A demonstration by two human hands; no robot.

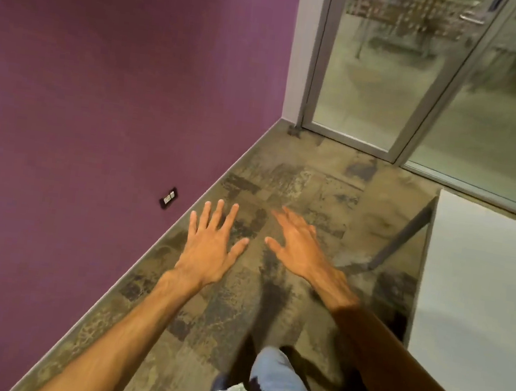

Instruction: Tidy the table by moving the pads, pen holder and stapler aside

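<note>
Both hands hover above the patterned carpet (pixel 284 179), left hand (pixel 211 248) and right hand (pixel 302 249) empty with fingers spread; a white desk (pixel 482 288) stands right.

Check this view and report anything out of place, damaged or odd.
Nothing looks damaged or spilled. Oddly for a tidying job, no pads, pen holder or stapler show: only a bare corner of the white table is in view. Both the left hand and right hand hover open and empty over the carpet.
</note>
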